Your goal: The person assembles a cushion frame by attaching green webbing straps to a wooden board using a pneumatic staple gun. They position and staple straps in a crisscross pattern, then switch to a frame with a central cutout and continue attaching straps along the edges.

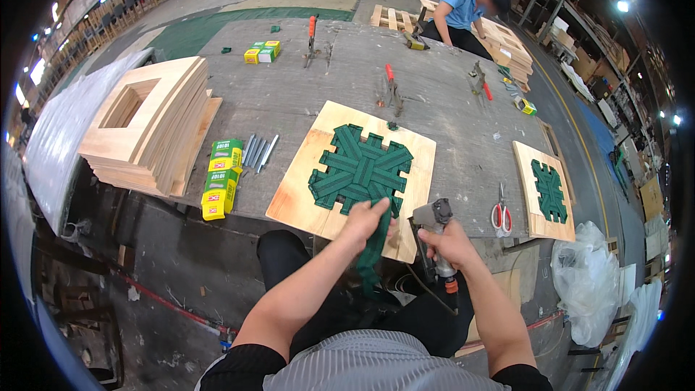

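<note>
In front of me a square wooden board [295,199] lies on the table, its near corner jutting past the table edge. Green webbing straps [362,163] cross one another over its middle, their cut ends sticking out around it. My left hand [368,223] is closed on a green strap [371,250] at the board's near side; the strap's loose length hangs down below the fingers. My right hand [450,244] grips a staple gun [436,213] by its handle, just right of the board's near corner. An orange fitting shows at the gun's lower end.
Left are stacked wooden frames [145,130], yellow-green boxes [221,181] and staple strips [259,152]. Scissors [501,216] and another strapped board [527,174] lie right. Red-handled pliers [392,88] are farther back. A person in blue [460,9] works at the far side. A hose [431,291] hangs below.
</note>
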`<state>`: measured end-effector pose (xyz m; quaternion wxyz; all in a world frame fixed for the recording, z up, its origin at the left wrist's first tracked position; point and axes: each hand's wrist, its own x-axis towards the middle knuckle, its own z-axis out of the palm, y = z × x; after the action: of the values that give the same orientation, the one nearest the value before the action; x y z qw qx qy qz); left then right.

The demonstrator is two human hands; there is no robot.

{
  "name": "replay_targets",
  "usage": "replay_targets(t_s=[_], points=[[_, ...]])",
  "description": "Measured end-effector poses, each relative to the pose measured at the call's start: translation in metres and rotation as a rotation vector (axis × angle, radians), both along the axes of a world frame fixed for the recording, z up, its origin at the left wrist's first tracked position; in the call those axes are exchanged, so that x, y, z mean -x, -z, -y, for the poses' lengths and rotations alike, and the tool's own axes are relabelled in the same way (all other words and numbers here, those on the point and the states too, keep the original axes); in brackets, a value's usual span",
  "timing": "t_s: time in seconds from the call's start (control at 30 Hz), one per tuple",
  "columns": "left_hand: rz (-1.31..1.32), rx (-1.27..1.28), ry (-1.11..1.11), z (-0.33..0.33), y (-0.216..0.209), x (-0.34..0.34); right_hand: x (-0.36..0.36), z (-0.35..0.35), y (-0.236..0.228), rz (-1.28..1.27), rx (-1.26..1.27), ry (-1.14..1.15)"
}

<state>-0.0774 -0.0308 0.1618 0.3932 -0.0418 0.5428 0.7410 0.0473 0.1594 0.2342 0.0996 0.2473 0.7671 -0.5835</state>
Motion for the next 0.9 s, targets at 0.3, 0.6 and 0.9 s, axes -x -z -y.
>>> replay_targets(t_s=[0.3, 0.6, 0.9], points=[[0.001, 0.116, 0.089, -0.019, 0.020, 0.052, 0.025, 0.009, 0.014, 0.062, -0.007, -0.026], [0.011, 0.146, 0.104, -0.018, 0.027, 0.051, 0.031, 0.011, 0.025, 0.101, -0.049, -0.039], [0.053, 0.143, 0.079, -0.017, 0.021, 0.049, 0.032, 0.015, 0.020, 0.113, -0.107, -0.065]])
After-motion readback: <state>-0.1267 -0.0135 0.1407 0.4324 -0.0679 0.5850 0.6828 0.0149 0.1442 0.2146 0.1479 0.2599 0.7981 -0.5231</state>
